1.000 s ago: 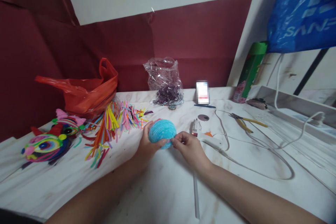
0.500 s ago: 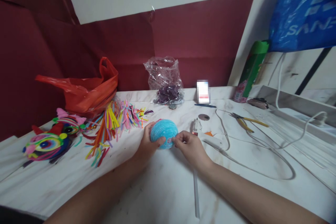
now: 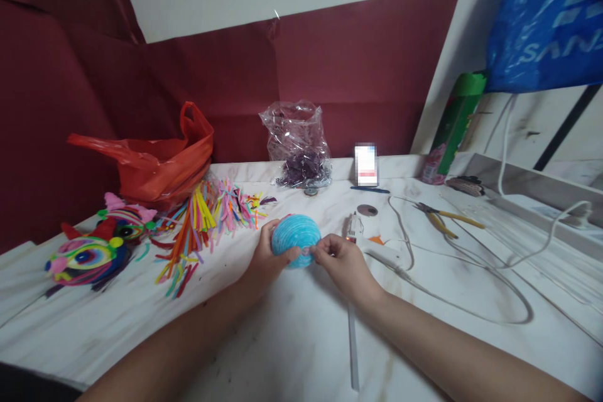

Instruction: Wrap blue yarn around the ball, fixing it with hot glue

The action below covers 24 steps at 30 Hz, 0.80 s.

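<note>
A light-blue ball (image 3: 296, 233), its surface ringed with fuzzy strands like pipe cleaner, is held above the table. My left hand (image 3: 272, 250) is wrapped round its left side, with the thumb on the front near a small pale, pinkish spot. At the ball's lower right, my right hand (image 3: 340, 262) has thumb and forefinger pinched together against that spot. Whatever lies between those fingertips is too small to make out. A white glue gun (image 3: 384, 255) lies just right of my right hand.
Pliers (image 3: 447, 217) and looping cables lie at the right, near a green spray can (image 3: 455, 129). Bundles of coloured pipe cleaners (image 3: 188, 226), a decorated animal head (image 3: 87, 257) and a red bag (image 3: 162, 166) are at the left. A metal strip (image 3: 353, 352) lies in front.
The view has shifted very slightly. Both hands stay on the blue ball in nearly the same grip, and the left thumb has moved a little on its front.
</note>
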Tool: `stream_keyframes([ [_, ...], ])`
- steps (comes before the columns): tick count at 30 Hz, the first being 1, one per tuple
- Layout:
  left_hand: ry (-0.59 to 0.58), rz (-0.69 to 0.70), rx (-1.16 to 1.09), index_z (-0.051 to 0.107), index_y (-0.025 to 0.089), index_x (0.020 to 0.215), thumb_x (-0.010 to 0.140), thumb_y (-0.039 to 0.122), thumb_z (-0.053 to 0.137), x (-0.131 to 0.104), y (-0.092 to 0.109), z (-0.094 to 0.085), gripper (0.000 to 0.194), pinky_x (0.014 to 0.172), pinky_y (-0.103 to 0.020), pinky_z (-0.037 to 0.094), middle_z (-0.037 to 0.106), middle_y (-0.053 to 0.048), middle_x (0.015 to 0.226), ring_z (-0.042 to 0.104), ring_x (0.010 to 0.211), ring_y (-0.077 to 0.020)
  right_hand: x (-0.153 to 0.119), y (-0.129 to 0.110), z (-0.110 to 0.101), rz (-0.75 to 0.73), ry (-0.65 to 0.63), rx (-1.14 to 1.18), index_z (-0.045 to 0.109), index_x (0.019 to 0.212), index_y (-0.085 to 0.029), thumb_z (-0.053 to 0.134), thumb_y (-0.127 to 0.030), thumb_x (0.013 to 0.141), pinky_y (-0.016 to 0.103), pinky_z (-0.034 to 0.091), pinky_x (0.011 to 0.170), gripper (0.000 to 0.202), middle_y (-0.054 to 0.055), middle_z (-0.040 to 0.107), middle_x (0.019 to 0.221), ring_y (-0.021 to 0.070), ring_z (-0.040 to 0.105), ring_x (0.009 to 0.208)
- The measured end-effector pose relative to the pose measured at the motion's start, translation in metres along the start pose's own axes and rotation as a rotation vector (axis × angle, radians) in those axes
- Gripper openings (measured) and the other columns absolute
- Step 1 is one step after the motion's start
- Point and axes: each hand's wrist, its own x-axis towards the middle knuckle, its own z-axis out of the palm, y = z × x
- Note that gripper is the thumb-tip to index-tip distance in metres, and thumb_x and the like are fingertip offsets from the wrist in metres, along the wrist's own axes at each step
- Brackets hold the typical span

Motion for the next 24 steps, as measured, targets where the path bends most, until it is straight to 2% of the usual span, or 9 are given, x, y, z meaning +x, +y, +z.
stream_keyframes([
  [4,0.015,-0.036,-0.001,0.043,0.018,0.117,0.064,0.049,0.070,0.0019,-0.0001,-0.0041,0.067,0.088,-0.040,0.045,0.052,-0.014,0.124,0.054,0.109,-0.0290,-0.0013,0.0004,0.0011,0.007,-0.012,0.002,0.052,0.058,-0.021,0.057,-0.038,0.070,0.025,0.035,0.054,0.022,-0.003,0.051,0.054,0.0135,0.045,0.054],
  [7,-0.025,-0.051,0.001,0.042,0.019,0.120,0.063,0.046,0.071,0.0029,-0.0001,-0.0054,0.070,0.088,-0.041,0.045,0.052,-0.014,0.126,0.054,0.110,-0.0299,-0.0019,0.0005,0.0019,0.004,-0.016,-0.005,0.051,0.058,-0.020,0.057,-0.037,0.071,0.025,0.035,0.054,0.022,-0.003,0.050,0.054,0.0133,0.045,0.055],
  [10,-0.063,0.009,0.022,0.040,0.019,0.126,0.059,0.040,0.077,0.0024,0.0015,-0.0033,0.079,0.094,-0.042,0.043,0.048,-0.014,0.134,0.050,0.118,-0.0312,-0.0013,0.0004,0.0015,-0.001,-0.006,-0.011,0.051,0.058,-0.021,0.055,-0.037,0.071,0.026,0.035,0.054,0.021,-0.003,0.051,0.054,0.0137,0.045,0.055],
  [13,-0.026,0.033,0.090,0.042,0.019,0.125,0.054,0.035,0.081,0.0008,0.0051,0.0005,0.082,0.098,-0.042,0.040,0.048,-0.014,0.133,0.049,0.120,-0.0315,-0.0003,0.0017,0.0012,-0.006,-0.003,-0.012,0.051,0.059,-0.021,0.054,-0.037,0.071,0.025,0.035,0.053,0.021,-0.003,0.051,0.054,0.0136,0.046,0.054],
  [19,-0.011,-0.087,0.065,0.041,0.018,0.123,0.054,0.037,0.082,0.0009,0.0043,0.0017,0.083,0.091,-0.041,0.044,0.051,-0.014,0.127,0.053,0.112,-0.0308,0.0012,0.0062,0.0019,-0.015,-0.013,0.007,0.055,0.062,-0.019,0.053,-0.037,0.074,0.027,0.039,0.056,0.021,-0.001,0.057,0.056,0.0149,0.051,0.056],
  [24,-0.019,-0.079,0.041,0.043,0.019,0.121,0.051,0.037,0.083,0.0030,-0.0005,-0.0011,0.083,0.087,-0.038,0.046,0.054,-0.012,0.122,0.054,0.109,-0.0293,0.0029,0.0068,-0.0002,-0.013,0.007,0.018,0.055,0.061,-0.019,0.055,-0.037,0.073,0.026,0.039,0.055,0.021,-0.001,0.057,0.055,0.0146,0.051,0.056],
])
